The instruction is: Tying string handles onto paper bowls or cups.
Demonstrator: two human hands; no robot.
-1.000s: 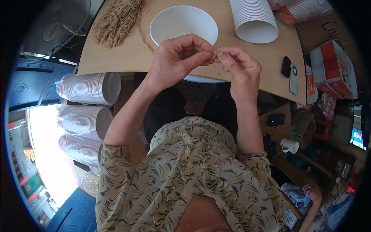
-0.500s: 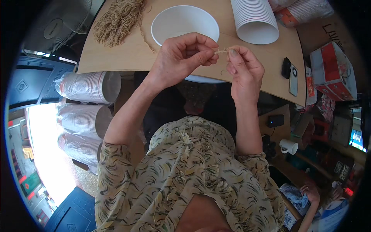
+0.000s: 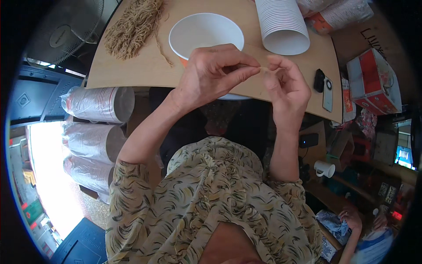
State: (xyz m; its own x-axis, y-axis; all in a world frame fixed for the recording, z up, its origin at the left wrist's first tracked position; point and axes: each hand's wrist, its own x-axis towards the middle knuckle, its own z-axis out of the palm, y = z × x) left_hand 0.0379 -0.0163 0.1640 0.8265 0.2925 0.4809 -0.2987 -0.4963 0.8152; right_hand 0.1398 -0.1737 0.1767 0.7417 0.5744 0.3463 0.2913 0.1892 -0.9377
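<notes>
My left hand is closed in a pinch over the table's near edge. A thin tan strand sticks out from between its thumb and fingertips. Facing it is my right hand, slightly blurred, with thumb and index finger apart at the strand's free end. Just beyond my left hand stands a wide tub, white inside with an orange outer side. At the far left of the table lies a heap of tan, crinkled strands, with one loose strand trailing toward the tub.
Nested white tubs lie on the table at far right. A phone and a black object rest near its right edge. Wrapped tub stacks are on the left. A mug and another person's arm appear at right.
My right thumb and index finger have parted from their pinch on the strand, and that hand has shifted right and down. My left hand keeps pinching. The view has shifted slightly.
</notes>
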